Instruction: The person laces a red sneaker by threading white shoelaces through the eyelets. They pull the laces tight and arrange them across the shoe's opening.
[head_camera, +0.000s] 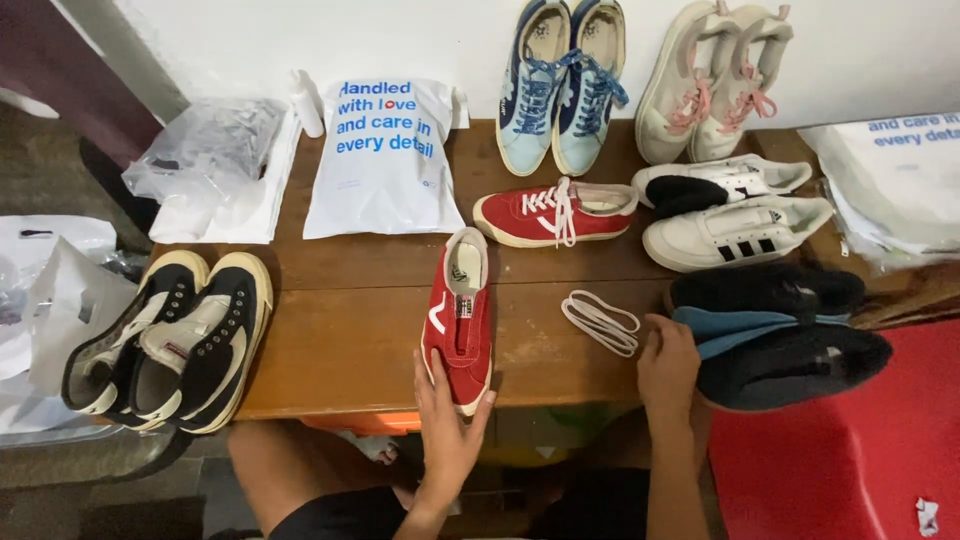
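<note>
Wooden table (350, 340) stands against a white wall (860, 60), and from my remote seat I look down on it crowded with shoes; my left hand (448, 425) lies along the toe end of a red unlaced sneaker (460, 315), fingers straight and loosely spread, touching its sole edge rather than gripping it; the sneaker sits near the table's front edge, toe toward me; my right hand (668, 365) rests just beside a coil of white laces (601, 322), fingers curled slightly, fingertips near the coil, and I cannot tell whether they touch it; behind lies the matching red laced sneaker (555, 213) on its side; a black-and-cream pair (170, 340) sits at the left edge; a white printed bag (385, 160) lies flat at the back; white striped shoes (735, 215) and dark slippers (780, 335) fill the right.
</note>
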